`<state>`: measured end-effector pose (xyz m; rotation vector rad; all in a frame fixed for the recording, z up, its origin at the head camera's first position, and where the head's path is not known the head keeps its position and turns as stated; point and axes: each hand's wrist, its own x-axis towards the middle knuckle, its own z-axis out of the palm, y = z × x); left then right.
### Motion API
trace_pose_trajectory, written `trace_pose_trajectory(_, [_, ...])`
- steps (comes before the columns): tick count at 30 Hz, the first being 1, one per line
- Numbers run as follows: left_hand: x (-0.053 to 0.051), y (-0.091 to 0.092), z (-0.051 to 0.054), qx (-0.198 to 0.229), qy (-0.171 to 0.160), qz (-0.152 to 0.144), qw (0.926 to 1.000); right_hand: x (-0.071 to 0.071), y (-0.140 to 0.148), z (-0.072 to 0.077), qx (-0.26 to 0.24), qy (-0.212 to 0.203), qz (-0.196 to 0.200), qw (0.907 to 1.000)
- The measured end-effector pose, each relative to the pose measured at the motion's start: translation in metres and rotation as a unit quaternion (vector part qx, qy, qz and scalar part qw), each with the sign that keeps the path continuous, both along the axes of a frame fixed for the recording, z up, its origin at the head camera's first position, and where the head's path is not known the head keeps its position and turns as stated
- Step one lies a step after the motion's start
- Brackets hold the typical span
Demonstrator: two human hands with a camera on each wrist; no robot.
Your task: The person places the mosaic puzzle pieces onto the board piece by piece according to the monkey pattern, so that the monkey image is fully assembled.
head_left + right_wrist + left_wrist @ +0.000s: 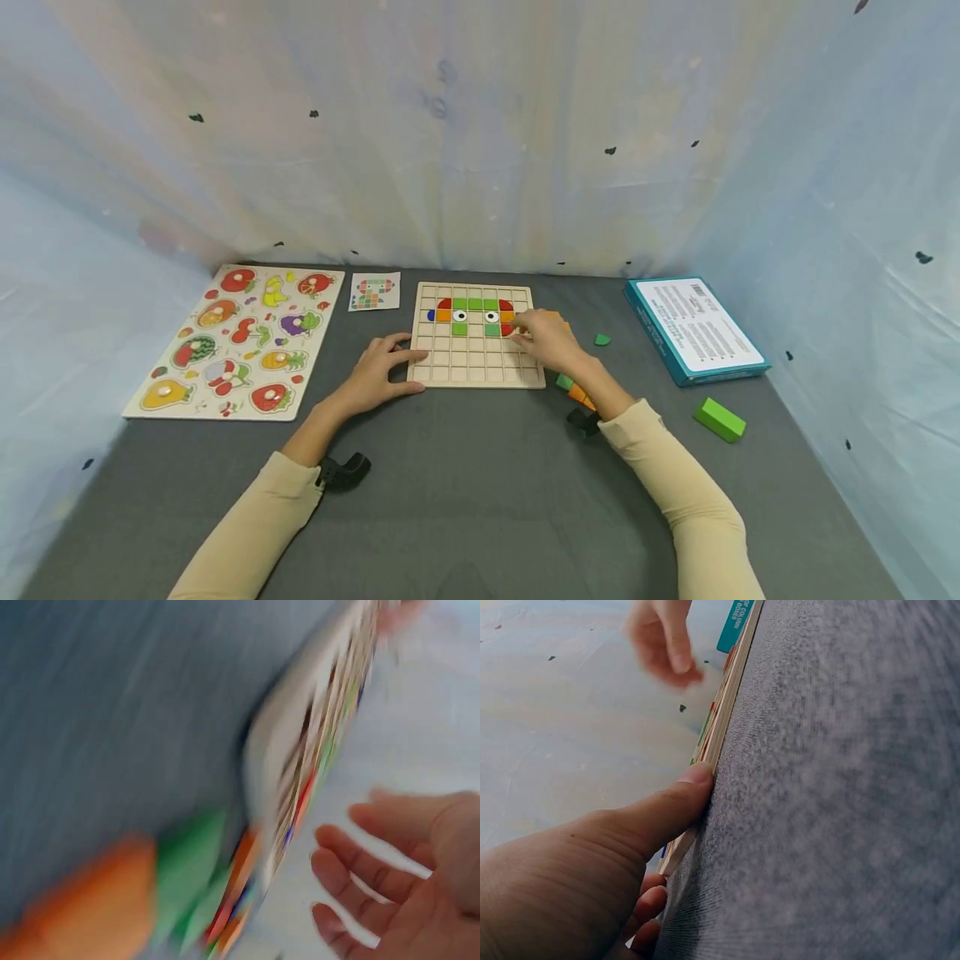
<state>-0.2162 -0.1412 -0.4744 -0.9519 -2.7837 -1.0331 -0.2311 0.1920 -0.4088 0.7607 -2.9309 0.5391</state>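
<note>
A wooden grid board [480, 371] lies in the middle, bearing red, green, orange and blue tiles and two eye tiles [460, 317]. My left hand [372, 372] holds its near left corner; in the left wrist view the thumb [679, 799] presses the board's edge [724, 724]. Over the board's right side hovers my right hand [550, 340], fingertips near a red tile [506, 330]. In the right wrist view, which is blurred, the fingers [360, 892] are loosely bent and I see nothing between them. Green and orange blocks [577, 393] lie beside the board, partly behind this hand.
A fruit puzzle board [315, 333] lies at left, near a small pattern card [375, 292]. To the right are a teal box [697, 329], a bright green block [720, 419] and a small green piece [602, 340]. Pale curtains surround the grey table [450, 500].
</note>
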Motion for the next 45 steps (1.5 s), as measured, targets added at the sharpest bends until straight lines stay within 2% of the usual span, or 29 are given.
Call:
trace_pose_trajectory(3, [0.0, -0.001, 0.0, 0.0, -0.003, 0.002, 1.0, -0.003, 0.032, 0.001, -0.003, -0.035, -0.097, 0.9947])
trace_pose_trajectory(5, [-0.001, -0.003, -0.001, -0.001, -0.004, 0.004, 1.0, -0.005, 0.048, -0.001, 0.003, -0.068, -0.135, 0.9885])
trace_pose_trajectory(7, [-0.002, -0.004, 0.0, -0.001, -0.003, 0.004, 1.0, -0.006, 0.058, -0.004, 0.012, -0.097, -0.157, 0.9827])
trace_pose_trajectory(11, [-0.002, -0.005, -0.001, -0.001, 0.0, 0.004, 1.0, -0.007, 0.065, -0.01, 0.003, -0.13, -0.17, 0.9768])
trace_pose_trajectory(15, [-0.002, -0.004, -0.002, -0.001, 0.004, 0.004, 1.0, -0.009, 0.062, -0.01, -0.011, -0.144, -0.177, 0.9734])
trace_pose_trajectory(22, [-0.001, -0.003, -0.003, 0.004, 0.014, 0.0, 0.9999, -0.01, 0.054, -0.014, -0.046, -0.124, -0.184, 0.974])
trace_pose_trajectory(27, [-0.001, -0.002, -0.002, 0.0, 0.009, -0.002, 1.0, -0.01, 0.051, -0.013, -0.046, -0.108, -0.195, 0.9738])
trace_pose_trajectory(30, [-0.001, -0.003, -0.002, -0.002, 0.005, 0.0, 1.0, -0.013, 0.04, -0.008, -0.075, -0.08, -0.183, 0.977])
trace_pose_trajectory(33, [-0.002, -0.003, -0.003, 0.003, 0.004, 0.002, 1.0, -0.021, 0.018, -0.003, -0.129, -0.064, -0.146, 0.9787])
trace_pose_trajectory(35, [-0.002, -0.003, -0.003, 0.005, 0.006, 0.001, 1.0, -0.027, -0.001, -0.001, -0.167, -0.069, -0.116, 0.9767])
trace_pose_trajectory(39, [-0.002, -0.002, -0.003, 0.002, 0.005, -0.001, 1.0, -0.038, -0.047, -0.003, -0.225, -0.114, -0.063, 0.9656])
trace_pose_trajectory(42, [-0.002, -0.001, -0.003, -0.001, 0.008, -0.001, 1.0, -0.044, -0.077, -0.004, -0.225, -0.139, -0.04, 0.9636])
trace_pose_trajectory(45, [-0.002, 0.0, -0.004, 0.002, 0.012, -0.002, 0.9999, -0.049, -0.099, -0.007, -0.194, -0.135, -0.033, 0.971])
